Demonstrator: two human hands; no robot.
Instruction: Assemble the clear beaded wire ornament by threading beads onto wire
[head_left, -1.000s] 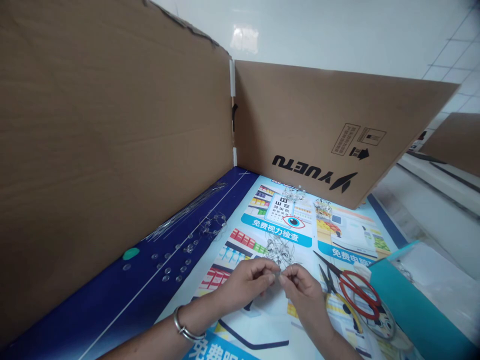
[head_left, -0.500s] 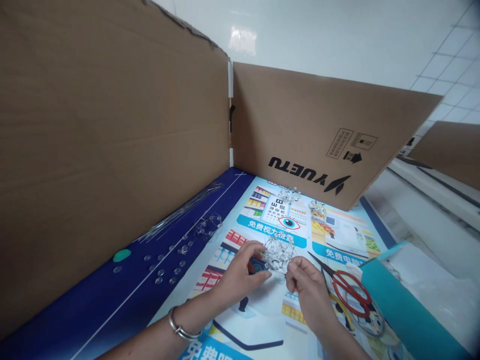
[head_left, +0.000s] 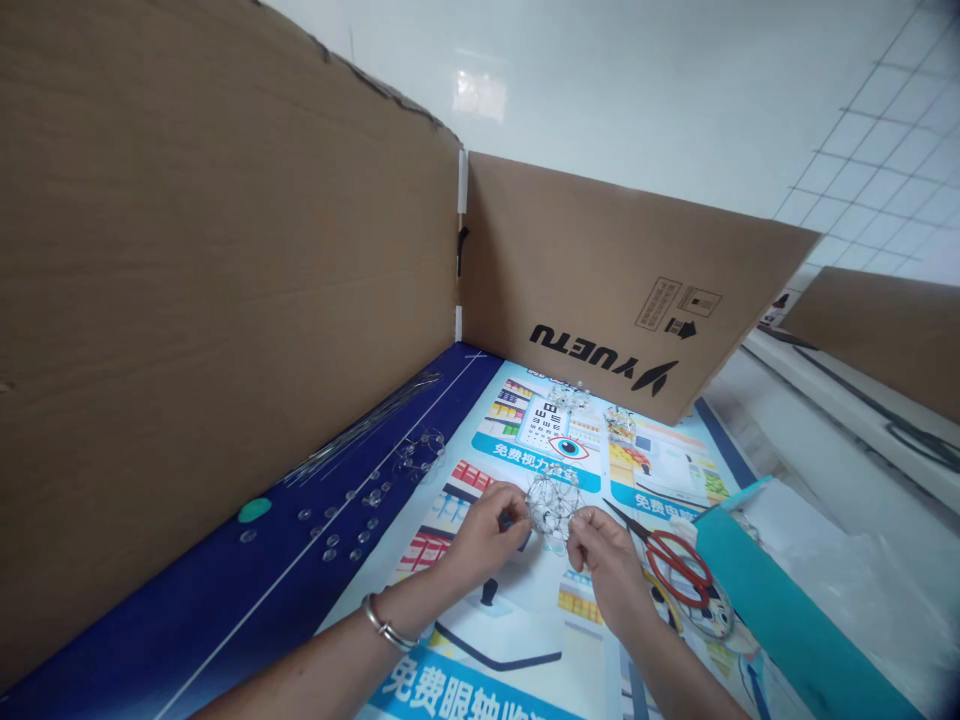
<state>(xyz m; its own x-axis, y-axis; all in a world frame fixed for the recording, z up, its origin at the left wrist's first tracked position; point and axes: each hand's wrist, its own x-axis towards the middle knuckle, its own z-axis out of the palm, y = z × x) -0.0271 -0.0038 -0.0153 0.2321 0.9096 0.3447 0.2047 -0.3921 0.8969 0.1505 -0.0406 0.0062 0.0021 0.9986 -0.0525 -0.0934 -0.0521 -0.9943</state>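
A tangled ball of thin silvery wire with clear beads is between my two hands, above the printed sheet. My left hand, with a metal bangle at the wrist, pinches the ball's left edge between thumb and fingertips. At its lower right edge, my right hand is closed in a pinch on the wire. The exact strand in each pinch is too fine to make out. Scissors with red handles lie just right of my right hand, blades pointing toward the ball.
Loose clear beads, a green blob, a beaded wire piece and straight wires lie at left. Two more wire clusters sit by the back cardboard panel. A teal box holding clear plastic stands at right.
My left thumb and fingers, spread apart earlier, have come together on the ball's left edge. My right hand stays pinched. The camera view has shifted slightly.
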